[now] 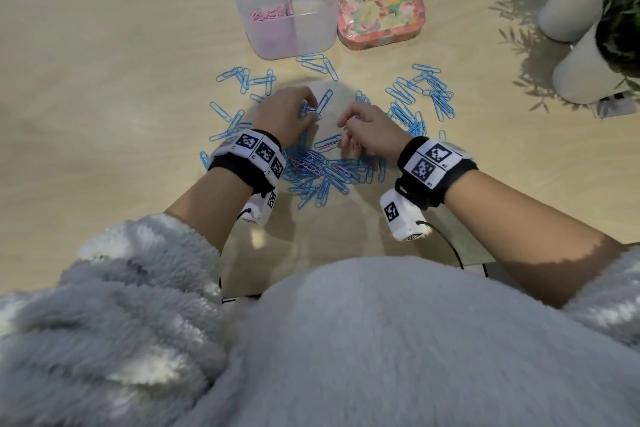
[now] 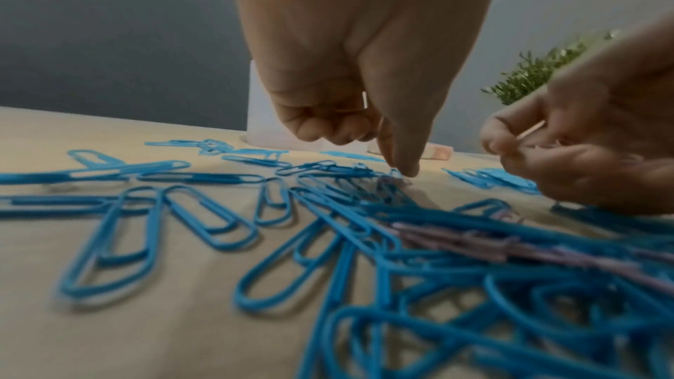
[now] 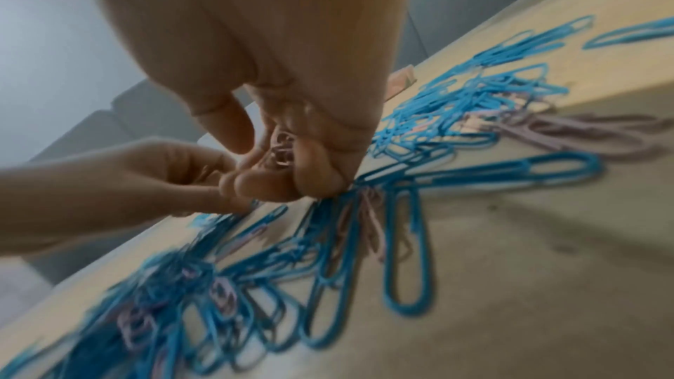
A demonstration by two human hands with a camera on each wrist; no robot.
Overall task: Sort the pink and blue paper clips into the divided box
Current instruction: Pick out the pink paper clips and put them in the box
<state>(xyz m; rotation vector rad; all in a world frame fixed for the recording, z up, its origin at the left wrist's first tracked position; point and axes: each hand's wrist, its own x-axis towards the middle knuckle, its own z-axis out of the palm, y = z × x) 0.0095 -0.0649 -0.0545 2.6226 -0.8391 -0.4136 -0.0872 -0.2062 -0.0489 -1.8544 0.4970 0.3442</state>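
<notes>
A mixed heap of blue paper clips (image 1: 325, 173) with a few pink paper clips (image 1: 304, 163) lies on the table between my wrists, and more blue ones are scattered around it. My left hand (image 1: 310, 111) is curled over the heap's far side, its thumb tip (image 2: 404, 167) down on a pink clip (image 2: 393, 182). My right hand (image 1: 346, 135) holds a small bunch of pink clips (image 3: 280, 152) in its curled fingers. The translucent divided box (image 1: 311, 35) stands behind, with pink clips (image 1: 270, 14) in its left compartment. No clips show in the right one.
A floral tin (image 1: 381, 10) sits right of the box. Two white plant pots (image 1: 568, 7) (image 1: 585, 69) stand at the far right. A dense patch of blue clips (image 1: 426, 94) lies right of my right hand. The table's far edge runs just behind the box.
</notes>
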